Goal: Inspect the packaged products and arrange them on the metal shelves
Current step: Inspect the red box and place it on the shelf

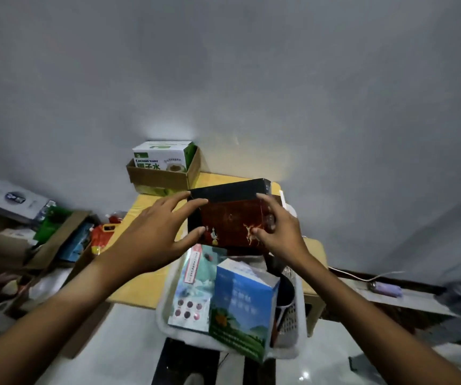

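1. Both hands are gripping the dark red box (230, 218): left hand (151, 234) and right hand (276, 232) are pinching its sides above the white basket (293, 315).
2. Inspection is underway, I'd say.
3. Next, it's needing a shelf; none is showing.

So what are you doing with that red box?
A person holds a dark red box with deer pictures on it, left hand and right hand at either side. It is lifted over a white basket with a blue box and other packs inside. No shelves show yet.
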